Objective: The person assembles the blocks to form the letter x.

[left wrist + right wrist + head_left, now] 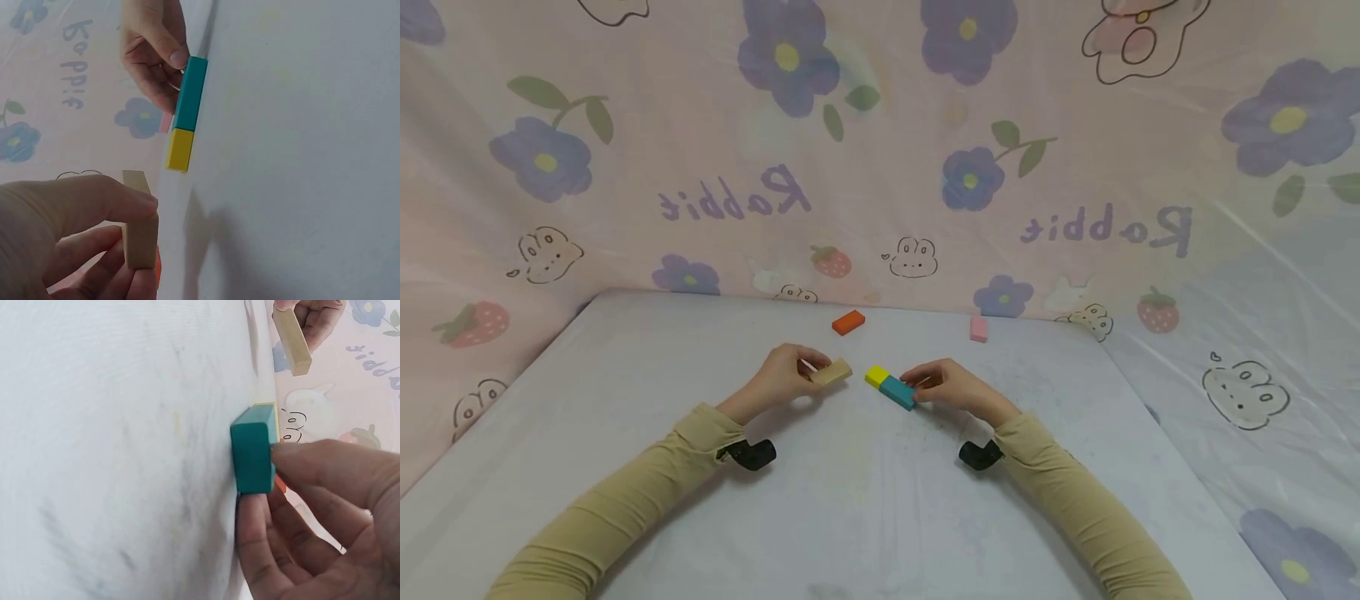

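Observation:
My left hand (781, 373) pinches a plain wooden block (832, 372) between thumb and fingers, raised off the table in the left wrist view. To its right, a teal block (897, 392) is gripped by my right hand (957, 388), thumb on one side and fingers on the other. A yellow block (877, 377) sits end to end with the teal one, on the side toward the wooden block. In the left wrist view the yellow block (180, 150) and teal block (192, 94) line up and touch. A gap separates the wooden block from the yellow end.
An orange block (848, 322) lies on the white table (865, 517) behind the hands, left of centre. Farther right, near the back edge, lies a pink block (978, 330). A printed curtain (880, 150) rises behind the table. Black devices (754, 455) hang under both wrists.

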### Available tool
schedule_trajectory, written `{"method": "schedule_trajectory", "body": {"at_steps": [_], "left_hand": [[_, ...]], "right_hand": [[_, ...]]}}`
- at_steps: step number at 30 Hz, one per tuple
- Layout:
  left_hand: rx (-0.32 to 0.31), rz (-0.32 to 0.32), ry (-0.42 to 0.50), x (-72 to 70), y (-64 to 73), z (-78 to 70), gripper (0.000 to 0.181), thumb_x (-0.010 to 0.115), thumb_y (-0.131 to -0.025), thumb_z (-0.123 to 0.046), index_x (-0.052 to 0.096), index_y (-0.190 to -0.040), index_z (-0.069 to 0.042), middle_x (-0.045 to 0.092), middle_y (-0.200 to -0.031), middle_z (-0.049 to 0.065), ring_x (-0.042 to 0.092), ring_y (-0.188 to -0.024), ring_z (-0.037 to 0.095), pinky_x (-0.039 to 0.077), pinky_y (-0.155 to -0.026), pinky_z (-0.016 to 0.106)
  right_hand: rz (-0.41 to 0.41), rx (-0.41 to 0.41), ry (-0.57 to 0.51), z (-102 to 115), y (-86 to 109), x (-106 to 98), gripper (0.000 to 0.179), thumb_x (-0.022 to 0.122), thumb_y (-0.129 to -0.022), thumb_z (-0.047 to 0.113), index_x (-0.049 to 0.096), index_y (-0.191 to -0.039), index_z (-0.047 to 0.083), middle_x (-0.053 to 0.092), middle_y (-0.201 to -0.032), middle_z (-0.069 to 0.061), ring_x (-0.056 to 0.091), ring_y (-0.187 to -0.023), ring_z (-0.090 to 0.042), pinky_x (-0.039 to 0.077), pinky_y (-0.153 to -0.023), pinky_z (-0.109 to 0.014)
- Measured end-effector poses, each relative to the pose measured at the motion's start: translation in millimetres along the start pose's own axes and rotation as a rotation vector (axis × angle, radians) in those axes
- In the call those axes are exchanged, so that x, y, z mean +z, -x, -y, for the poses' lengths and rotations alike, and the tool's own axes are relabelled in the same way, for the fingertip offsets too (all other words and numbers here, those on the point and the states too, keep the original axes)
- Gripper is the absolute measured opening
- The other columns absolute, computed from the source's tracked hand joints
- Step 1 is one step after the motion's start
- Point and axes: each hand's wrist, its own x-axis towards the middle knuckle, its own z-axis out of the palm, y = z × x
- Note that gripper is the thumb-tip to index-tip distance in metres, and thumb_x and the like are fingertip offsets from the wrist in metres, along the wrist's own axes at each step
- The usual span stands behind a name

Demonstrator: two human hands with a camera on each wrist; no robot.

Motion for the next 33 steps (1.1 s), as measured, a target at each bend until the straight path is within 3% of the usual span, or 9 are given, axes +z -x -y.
{"method": "schedule_trajectory", "body": {"at_steps": [20,33], "left_hand": [[-0.005,0.072,0.006,18.2,0.2,-2.3,0.042,0.085,-0.067,-0.005,0.072,-0.107,-0.003,0.066,-0.098,0.005,0.057,-0.077,0.016,0.049,-0.069,0.028],[-0.034,0.088,-0.003,29.4,-0.3,-3.2,0.044,0.087,-0.066,-0.009,0.072,-0.107,-0.006,0.064,-0.095,0.002,0.055,-0.079,0.016,0.047,-0.070,0.027]], "right_hand": [[-0.002,-0.001,-0.014,0,2.0,1,0.035,0.064,-0.090,0.007,0.062,-0.125,0.002,0.062,-0.120,-0.014,0.056,-0.110,-0.028,0.046,-0.092,-0.041],[-0.006,0.009,0.013,2,1.3,1,0.034,0.064,-0.090,0.006,0.063,-0.124,0.005,0.064,-0.117,-0.009,0.058,-0.106,-0.022,0.047,-0.090,-0.038]]}}
